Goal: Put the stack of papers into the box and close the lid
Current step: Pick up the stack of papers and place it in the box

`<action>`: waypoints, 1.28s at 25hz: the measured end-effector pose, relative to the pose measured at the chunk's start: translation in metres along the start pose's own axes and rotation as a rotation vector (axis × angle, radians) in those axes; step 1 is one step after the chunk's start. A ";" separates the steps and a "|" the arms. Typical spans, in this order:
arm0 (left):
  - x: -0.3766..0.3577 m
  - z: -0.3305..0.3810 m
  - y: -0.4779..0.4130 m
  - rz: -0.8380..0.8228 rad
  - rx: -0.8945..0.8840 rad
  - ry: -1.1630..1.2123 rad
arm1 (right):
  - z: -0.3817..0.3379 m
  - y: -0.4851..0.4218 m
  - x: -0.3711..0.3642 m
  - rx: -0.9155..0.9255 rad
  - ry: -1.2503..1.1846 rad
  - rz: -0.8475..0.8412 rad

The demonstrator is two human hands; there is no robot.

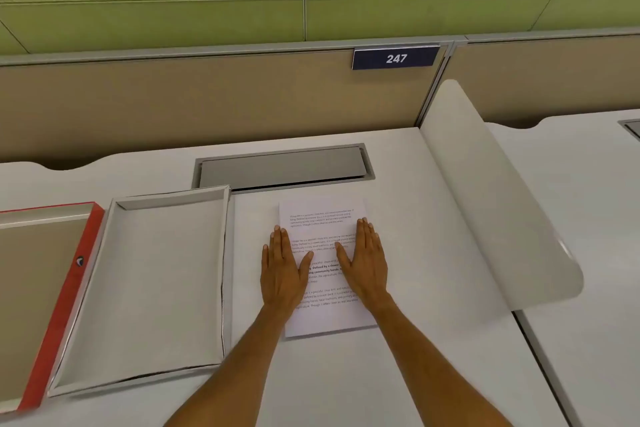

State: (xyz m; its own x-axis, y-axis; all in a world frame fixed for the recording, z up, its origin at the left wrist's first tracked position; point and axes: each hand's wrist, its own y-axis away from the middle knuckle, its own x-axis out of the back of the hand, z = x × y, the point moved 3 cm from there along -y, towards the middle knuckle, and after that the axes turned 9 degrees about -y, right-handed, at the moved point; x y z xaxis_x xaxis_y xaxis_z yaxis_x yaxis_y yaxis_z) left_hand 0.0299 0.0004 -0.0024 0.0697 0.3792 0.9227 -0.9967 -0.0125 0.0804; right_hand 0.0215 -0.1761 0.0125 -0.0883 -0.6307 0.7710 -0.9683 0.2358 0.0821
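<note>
Seen from the head camera: stack of papers (pixel 323 215) lying flat on the white desk (pixel 398 374), printed side up, just to the right of the box (pixel 145 288) and not yet inside it. Box open and apparently with nothing in it, grey inside, with low walls; red lid (pixel 60 305) lying upturned at its left, touching or nearly touching the box wall. Left hand (pixel 282 269) and right hand (pixel 365 262) both resting palm down on the stack, fingers stretched out straight and close together, thumbs spread toward each other, nothing gripped in either. Left hand over the left edge of the paper, right hand near the right edge. Probably the very beginning of the task, with the stack only pressed or squared. As a judgement: sheets light, thin and floppy, smooth enough to slide over each other, so easy to fan out or bend if lifted from one corner. Better to take hold at the two long edges, fingertips slipped under and thumbs on top, keeping the stack pinched and level. Thickness of the stack hard to tell from above. Grey cable hatch (pixel 282 168) behind the papers and curved white divider (pixel 502 205) at the right, both well clear of the way to the box.
</note>
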 end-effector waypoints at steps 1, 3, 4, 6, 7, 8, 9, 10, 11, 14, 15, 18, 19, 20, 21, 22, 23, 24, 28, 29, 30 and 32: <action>-0.001 -0.001 0.000 0.009 0.013 0.003 | 0.001 0.002 -0.002 -0.017 -0.013 0.008; -0.003 -0.002 0.000 0.012 0.046 -0.021 | 0.004 0.003 -0.003 -0.055 -0.020 0.020; -0.003 -0.002 0.001 0.000 0.061 -0.023 | 0.004 0.005 -0.003 -0.081 -0.036 0.012; -0.001 0.000 0.003 0.013 0.099 -0.014 | 0.003 0.005 -0.003 -0.135 -0.093 0.018; 0.000 0.000 0.005 0.025 0.124 -0.010 | 0.003 0.005 -0.002 -0.180 -0.149 0.032; 0.002 0.002 0.006 0.050 0.155 -0.002 | 0.001 0.003 0.001 -0.233 -0.208 0.058; 0.005 0.004 0.007 0.067 0.200 0.010 | 0.000 0.002 0.002 -0.296 -0.239 0.082; 0.008 0.007 0.006 0.071 0.259 0.021 | -0.001 0.001 0.005 -0.351 -0.218 0.113; 0.012 0.010 0.005 0.048 0.332 0.025 | -0.001 0.000 0.010 -0.406 -0.157 0.143; 0.022 0.019 -0.004 -0.141 0.565 0.062 | -0.005 -0.003 0.020 -0.570 -0.023 0.143; 0.024 0.022 -0.006 -0.202 0.620 0.111 | -0.005 -0.004 0.021 -0.612 -0.037 0.116; 0.029 0.030 -0.016 -0.314 0.681 0.207 | -0.003 -0.009 0.022 -0.676 -0.069 0.043; 0.032 0.030 -0.020 -0.341 0.679 0.189 | -0.003 -0.011 0.023 -0.682 -0.075 0.019; 0.036 0.029 -0.024 -0.366 0.672 0.168 | -0.001 -0.014 0.024 -0.679 -0.085 -0.009; 0.039 0.027 -0.028 -0.391 0.664 0.153 | 0.000 -0.017 0.025 -0.674 -0.100 -0.039; 0.041 0.025 -0.031 -0.413 0.649 0.151 | 0.001 -0.020 0.025 -0.669 -0.114 -0.067; 0.043 0.022 -0.034 -0.436 0.630 0.164 | 0.002 -0.023 0.026 -0.670 -0.126 -0.092; 0.042 0.020 -0.035 -0.458 0.617 0.195 | 0.002 -0.025 0.026 -0.679 -0.135 -0.111; 0.042 0.017 -0.032 -0.481 0.608 0.316 | -0.004 -0.023 0.026 -0.665 -0.102 -0.130; 0.041 0.018 -0.030 -0.476 0.603 0.313 | -0.006 -0.022 0.027 -0.636 -0.094 -0.121; 0.040 0.019 -0.029 -0.467 0.592 0.293 | -0.006 -0.021 0.027 -0.607 -0.116 -0.108; 0.038 0.022 -0.026 -0.449 0.570 0.211 | -0.006 -0.020 0.027 -0.557 -0.214 -0.092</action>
State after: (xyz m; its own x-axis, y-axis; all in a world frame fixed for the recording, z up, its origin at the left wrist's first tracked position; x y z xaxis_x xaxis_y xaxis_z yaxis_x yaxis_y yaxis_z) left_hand 0.0598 -0.0056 0.0387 0.3973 0.6293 0.6679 -0.6943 -0.2698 0.6672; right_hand 0.0396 -0.1930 0.0358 -0.1111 -0.7879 0.6057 -0.7113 0.4887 0.5052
